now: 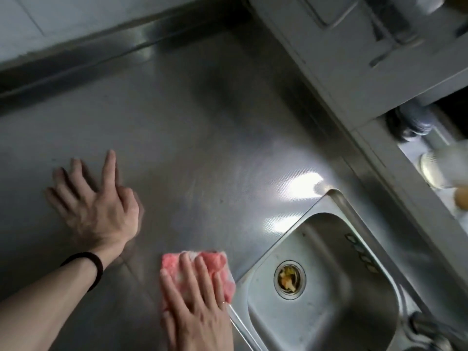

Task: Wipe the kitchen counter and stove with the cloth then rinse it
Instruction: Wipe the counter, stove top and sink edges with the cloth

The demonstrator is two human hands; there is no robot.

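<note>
Though flat on cloth (sink beside), right hand.

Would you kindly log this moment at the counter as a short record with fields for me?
surface: stainless steel counter, bare apart from the hands and cloth
cloth: pink cloth, flat on the counter beside the sink's left rim
right hand: right hand pressed palm-down on the cloth, fingers spread
left hand: left hand flat on the bare counter, holding nothing
wrist: black band on the left wrist
sink: steel sink, food scraps in its drain
tap: blurred, at the lower right corner
</note>
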